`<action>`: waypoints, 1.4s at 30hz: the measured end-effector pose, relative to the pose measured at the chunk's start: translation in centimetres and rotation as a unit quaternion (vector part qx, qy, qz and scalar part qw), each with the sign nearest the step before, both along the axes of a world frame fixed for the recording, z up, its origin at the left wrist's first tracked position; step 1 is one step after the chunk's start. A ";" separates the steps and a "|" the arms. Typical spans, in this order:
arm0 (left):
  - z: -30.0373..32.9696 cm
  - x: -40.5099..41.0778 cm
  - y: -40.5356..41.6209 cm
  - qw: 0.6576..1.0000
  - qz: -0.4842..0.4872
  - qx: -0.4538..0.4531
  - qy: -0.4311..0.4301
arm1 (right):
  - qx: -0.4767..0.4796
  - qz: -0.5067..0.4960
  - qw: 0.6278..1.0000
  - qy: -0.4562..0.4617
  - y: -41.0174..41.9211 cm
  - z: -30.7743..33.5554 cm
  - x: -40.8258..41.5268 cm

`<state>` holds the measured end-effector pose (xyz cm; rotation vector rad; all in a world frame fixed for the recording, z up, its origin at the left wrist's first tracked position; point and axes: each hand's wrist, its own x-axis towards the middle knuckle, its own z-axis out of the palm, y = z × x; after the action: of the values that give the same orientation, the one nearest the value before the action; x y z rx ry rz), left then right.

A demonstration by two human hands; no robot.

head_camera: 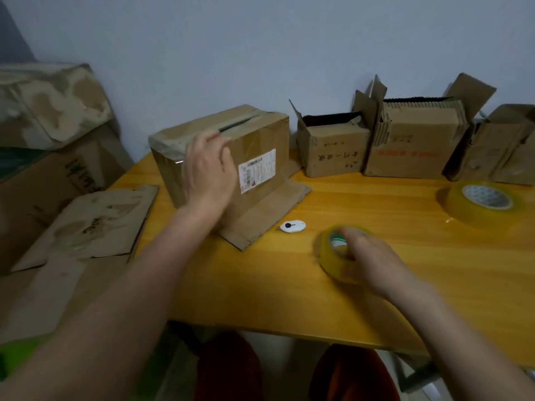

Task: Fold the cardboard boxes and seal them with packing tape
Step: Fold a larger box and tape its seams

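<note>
Box: cardboard box stands on the worktop, one flap flat, right under my left fingers.
Left hand: my fingers lie fairly straight against its near face.
Right hand: my fingers curl round the tape roll.
Cutter: white cutter between my hands.

Boxes on table: four. Tape rolls: two. Cutter: one. Hands: two.
</note>
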<state>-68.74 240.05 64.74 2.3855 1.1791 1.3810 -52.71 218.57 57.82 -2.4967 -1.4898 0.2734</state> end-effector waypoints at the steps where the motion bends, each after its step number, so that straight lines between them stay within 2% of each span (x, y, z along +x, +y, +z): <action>1: 0.9 -0.6 2.3 0.999 0.031 -0.020 0.032 | -0.026 -0.001 1.000 -0.011 0.5 0.2 -0.1; 3: 2.4 -1.7 6.6 0.990 0.070 -0.076 0.092 | -0.047 -0.009 0.999 -0.003 1.9 0.7 -0.5; 4: 3.0 -2.2 8.6 0.985 0.073 -0.100 0.122 | -0.026 -0.017 0.999 0.018 2.7 1.1 -0.9; 6: 3.6 -3.0 12.0 0.971 0.068 -0.148 0.176 | 0.069 -0.023 0.997 0.039 4.5 2.0 -2.2; 9: 3.4 -4.2 14.8 0.943 0.076 -0.218 0.241 | 0.212 0.033 0.976 0.041 7.7 3.5 -4.3; 12: 3.1 -5.3 15.5 0.938 0.082 -0.209 0.263 | 0.280 0.079 0.931 0.219 10.8 5.2 -6.2; 16: 3.8 -6.6 13.5 0.961 -0.018 -0.209 0.182 | 0.303 0.043 0.876 0.373 13.8 7.2 -7.2; 19: 3.5 -7.5 10.0 0.967 -0.071 -0.183 0.160 | 0.294 0.009 0.848 0.442 14.9 8.8 -6.6; 21: 3.0 -7.7 7.4 0.971 -0.089 -0.156 0.157 | 0.271 0.023 0.838 0.473 14.7 9.8 -5.6; 23: 2.4 -8.2 5.3 0.975 -0.103 -0.138 0.138 | 0.225 0.041 0.855 0.466 13.6 10.6 -4.3; 26: 1.5 -8.9 3.3 0.976 -0.114 -0.143 0.120 | 0.168 0.026 0.914 0.369 12.0 11.9 -2.8; 28: 1.1 -8.5 2.9 0.985 -0.073 -0.105 0.119 | 0.152 0.018 0.937 0.315 12.2 12.2 -2.8; 29: 1.1 -8.2 2.7 0.990 -0.064 -0.079 0.100 | 0.142 0.023 0.944 0.298 12.5 12.1 -3.1; 31: 1.2 -7.7 2.3 0.992 -0.117 -0.048 0.021 | 0.137 0.050 0.948 0.281 13.3 11.3 -3.8; 33: 1.0 -7.4 1.7 0.973 -0.199 -0.101 -0.054 | 0.210 0.036 0.920 0.328 14.0 10.2 -4.3; 35: 0.3 -7.2 1.0 0.959 -0.229 -0.145 -0.084 | 0.303 -0.028 0.845 0.441 14.0 9.0 -4.8; 36: -0.1 -7.0 0.8 0.960 -0.230 -0.136 -0.084 | 0.340 -0.046 0.802 0.489 13.9 8.2 -4.9; 37: -0.5 -6.8 0.7 0.963 -0.229 -0.118 -0.082 | 0.366 -0.044 0.776 0.512 13.9 7.3 -5.1; 39: -1.0 -6.5 0.7 0.965 -0.224 -0.098 -0.096 | 0.400 -0.005 0.763 0.508 14.0 5.7 -5.3; 40: -1.1 -6.4 0.8 0.962 -0.227 -0.102 -0.109 | 0.413 0.015 0.769 0.488 14.1 5.0 -5.3; 42: -1.5 -6.5 0.9 0.956 -0.244 -0.110 -0.119 | 0.427 0.048 0.810 0.399 14.2 4.2 -4.9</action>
<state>-75.22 241.00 63.23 2.0872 0.5895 1.2477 -57.62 232.76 61.99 -1.3182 -1.0156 0.4620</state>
